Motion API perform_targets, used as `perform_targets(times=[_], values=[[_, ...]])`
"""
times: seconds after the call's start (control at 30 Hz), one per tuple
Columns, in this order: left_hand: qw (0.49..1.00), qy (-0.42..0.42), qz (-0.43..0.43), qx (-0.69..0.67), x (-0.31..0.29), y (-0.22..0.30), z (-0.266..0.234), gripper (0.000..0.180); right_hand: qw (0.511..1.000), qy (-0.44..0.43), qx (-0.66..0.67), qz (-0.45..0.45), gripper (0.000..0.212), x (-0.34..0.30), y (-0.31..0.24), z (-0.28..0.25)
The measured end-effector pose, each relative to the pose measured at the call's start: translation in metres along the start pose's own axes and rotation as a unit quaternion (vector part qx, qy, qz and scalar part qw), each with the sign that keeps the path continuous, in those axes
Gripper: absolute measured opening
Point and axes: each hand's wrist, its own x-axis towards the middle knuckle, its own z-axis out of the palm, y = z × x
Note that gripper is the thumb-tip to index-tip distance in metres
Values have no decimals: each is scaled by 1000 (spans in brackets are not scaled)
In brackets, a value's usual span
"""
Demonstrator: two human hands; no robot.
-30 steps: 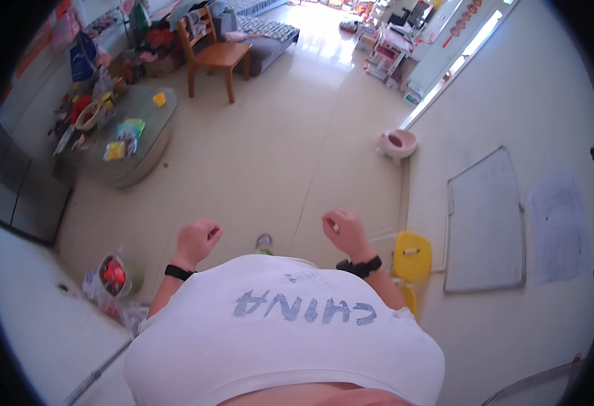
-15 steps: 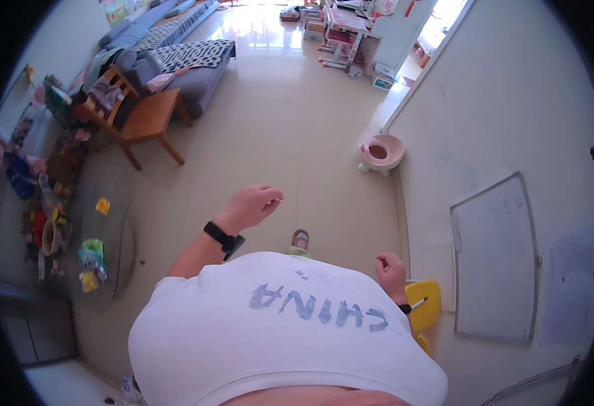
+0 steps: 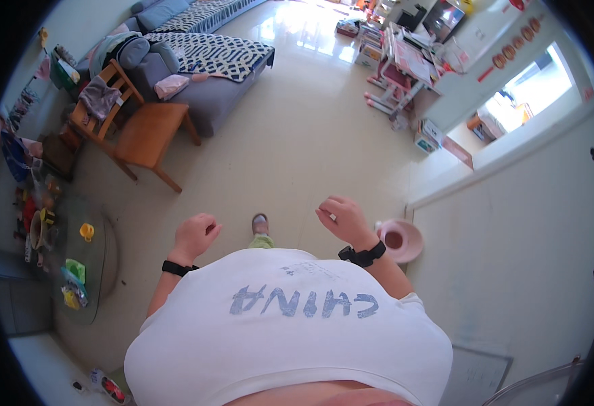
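My left hand (image 3: 197, 237) hangs in front of my body with its fingers curled in; no held thing shows in it. A black band (image 3: 178, 268) circles that wrist. My right hand (image 3: 344, 220) is raised further forward, fingers bent over and closed. A small pale spot shows between them, too small to name. The black watch (image 3: 362, 256) sits on the right wrist. Just beyond that wrist, on the floor by the wall, stands a pink child's potty (image 3: 412, 242), partly hidden by my arm. One shoe (image 3: 260, 223) shows between my hands.
A wooden chair (image 3: 149, 135) stands ahead left beside a grey sofa (image 3: 219, 101). The glass table (image 3: 97, 271) at left carries small toys. Ahead right are a pink-and-white desk (image 3: 405, 61), a box of books (image 3: 429, 135) and a doorway (image 3: 513, 108). A whiteboard (image 3: 476, 375) leans at lower right.
My left hand has swung back and my right hand forward. The view has turned; the potty is nearer, the whiteboard has slid to the lower edge, and a yellow chair is out of view.
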Motion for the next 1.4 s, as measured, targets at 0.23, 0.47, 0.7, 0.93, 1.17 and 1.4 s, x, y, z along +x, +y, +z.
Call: perform_targets(times=[0.23,0.47,0.7,0.93,1.17,1.4], values=[[991,34,130,-17,309,-15,-8,14,979,67,11,193,5,124,137,-34],[951,-11,303,-53,582,37,17,8,932,179,-62,309,12,190,286,-55],[978,-42,191,-68,783,16,49,12,947,111,-52,296,14,397,490,-102],[997,28,53,-49,944,-41,39,8,999,37,14,3,11,699,622,-106],[998,25,46,-32,1201,-98,33,8,999,1,-22,29,6,873,769,-117],[969,25,239,-59,1513,-52,40,13,961,143,-37,234,8,926,916,-166]])
